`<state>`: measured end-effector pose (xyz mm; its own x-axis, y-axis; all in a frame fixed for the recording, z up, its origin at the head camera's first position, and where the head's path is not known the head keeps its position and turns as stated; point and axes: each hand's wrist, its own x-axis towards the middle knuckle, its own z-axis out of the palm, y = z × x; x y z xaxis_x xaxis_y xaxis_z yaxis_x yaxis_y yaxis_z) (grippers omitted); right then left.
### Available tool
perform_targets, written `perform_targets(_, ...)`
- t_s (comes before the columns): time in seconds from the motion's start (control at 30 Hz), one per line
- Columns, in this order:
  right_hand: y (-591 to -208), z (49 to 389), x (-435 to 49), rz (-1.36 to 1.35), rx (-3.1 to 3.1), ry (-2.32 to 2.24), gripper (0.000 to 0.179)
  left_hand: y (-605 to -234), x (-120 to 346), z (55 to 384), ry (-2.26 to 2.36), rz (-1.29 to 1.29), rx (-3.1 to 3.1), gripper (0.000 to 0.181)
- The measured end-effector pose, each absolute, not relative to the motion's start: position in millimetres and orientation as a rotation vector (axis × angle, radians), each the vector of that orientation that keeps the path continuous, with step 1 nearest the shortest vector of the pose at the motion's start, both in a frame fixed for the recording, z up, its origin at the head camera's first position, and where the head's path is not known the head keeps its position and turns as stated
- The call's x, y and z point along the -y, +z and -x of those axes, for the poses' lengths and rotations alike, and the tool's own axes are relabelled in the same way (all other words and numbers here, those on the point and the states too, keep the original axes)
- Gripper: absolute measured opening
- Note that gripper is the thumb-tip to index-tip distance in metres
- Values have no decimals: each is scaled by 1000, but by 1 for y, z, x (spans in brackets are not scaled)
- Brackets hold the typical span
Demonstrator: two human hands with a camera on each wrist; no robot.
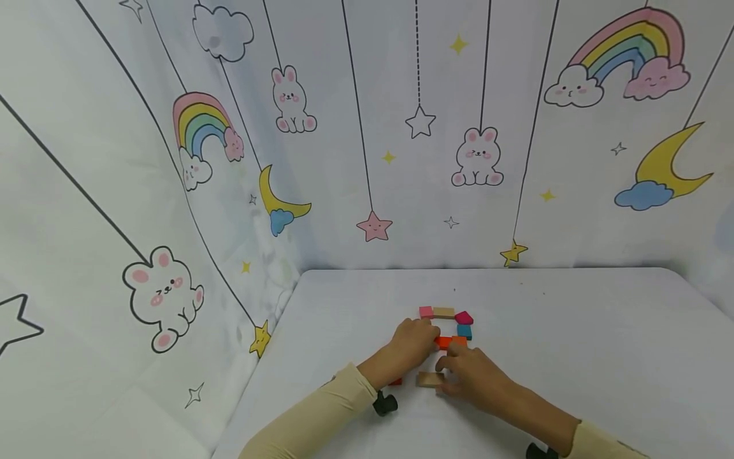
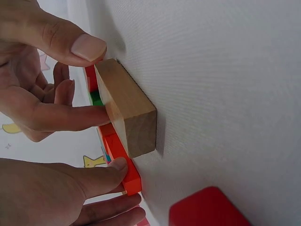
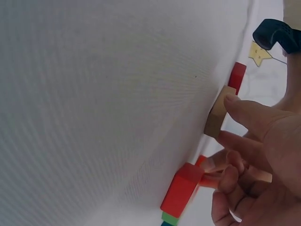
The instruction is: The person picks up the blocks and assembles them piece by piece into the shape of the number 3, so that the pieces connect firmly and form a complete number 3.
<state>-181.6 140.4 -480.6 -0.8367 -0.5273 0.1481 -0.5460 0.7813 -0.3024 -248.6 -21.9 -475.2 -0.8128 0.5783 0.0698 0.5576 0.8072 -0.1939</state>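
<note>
My right hand (image 1: 478, 376) pinches a plain wooden block (image 1: 429, 380) lying on the white table. In the right wrist view its thumb and index finger are on this wooden block (image 3: 217, 115). Just beyond, my left hand (image 1: 408, 347) has its thumb on a red-orange block (image 1: 443, 343), with its fingers along the far side. The same red-orange block (image 2: 123, 162) shows beneath the thumb in the left wrist view. An orange block (image 1: 460, 341) adjoins it on the right. A red block (image 1: 395, 382) lies left of the wooden one, partly behind the left wrist.
Farther back stand a pink block (image 1: 426, 312), another wooden block (image 1: 444, 313), a crimson block (image 1: 464, 317) and a blue block (image 1: 464, 331), in a bent row. A green block (image 3: 170, 218) shows in the right wrist view. A patterned cloth wall (image 1: 344, 159) borders the table (image 1: 573, 331).
</note>
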Motion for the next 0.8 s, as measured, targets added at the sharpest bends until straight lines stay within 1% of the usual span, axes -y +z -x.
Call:
perform_targets(0.17,-483,181,-140,-890,2901,524,27,-474,22,248,241,906,2880,21)
perform_targets(0.5,-486,181,-142,-885,2889,490,26,-475,23,248,244,925,2846,17)
perform_targets(0.8,-482,182,-143,-807,2945,446,28,-477,22,252,246,912,2884,22)
